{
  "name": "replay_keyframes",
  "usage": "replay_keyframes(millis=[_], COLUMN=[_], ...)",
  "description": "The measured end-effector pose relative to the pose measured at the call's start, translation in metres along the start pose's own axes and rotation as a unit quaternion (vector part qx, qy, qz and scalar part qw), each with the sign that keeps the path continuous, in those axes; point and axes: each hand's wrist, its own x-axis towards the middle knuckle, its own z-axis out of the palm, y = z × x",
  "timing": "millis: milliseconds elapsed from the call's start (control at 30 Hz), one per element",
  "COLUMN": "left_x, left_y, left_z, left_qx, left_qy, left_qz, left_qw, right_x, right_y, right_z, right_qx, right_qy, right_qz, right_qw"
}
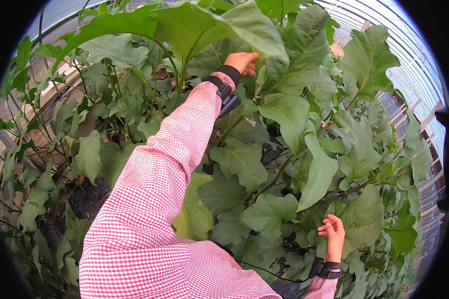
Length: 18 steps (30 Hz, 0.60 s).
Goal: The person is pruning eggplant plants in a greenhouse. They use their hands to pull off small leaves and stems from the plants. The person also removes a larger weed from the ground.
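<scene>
My left hand (pixel 243 63) is raised to the top of an eggplant plant, its fingers curled at the underside of a large broad leaf (pixel 217 28). The leaf partly covers the fingertips, so whether they pinch anything is hidden. Lower on the right, my right hand (pixel 333 235) is held up with loosely bent fingers and nothing in it. Beside it hangs a lobed eggplant leaf (pixel 363 218). A small pink-purple flower (pixel 250 121) shows among the foliage below my left hand.
Dense eggplant stems (pixel 280 173) and leaves surround both hands. Black plastic mulch (pixel 91 198) covers ground at the left. A dark cable (pixel 269 272) runs to the right wrist's strapped device (pixel 327 270). Greenhouse roof ribs (pixel 408 41) curve overhead at the upper right.
</scene>
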Motion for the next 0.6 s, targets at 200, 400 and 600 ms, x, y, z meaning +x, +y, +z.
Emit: replay_keyframes(millis=[200, 400, 600], left_x=[0.045, 0.029, -0.041], left_y=[-0.062, -0.079, -0.014], left_z=[-0.047, -0.058, -0.041], left_qx=[-0.193, -0.187, -0.149], left_qy=[0.083, 0.11, 0.105], left_qz=[-0.144, -0.084, -0.063], left_qw=[0.967, 0.972, 0.981], right_x=[-0.01, -0.006, -0.007], right_y=[0.0, -0.004, 0.014], right_z=[-0.027, -0.057, -0.106], right_qx=[-0.028, -0.029, -0.047], right_qy=[0.125, 0.27, 0.459], right_qz=[-0.024, -0.09, -0.232], right_qw=[0.992, 0.958, 0.857])
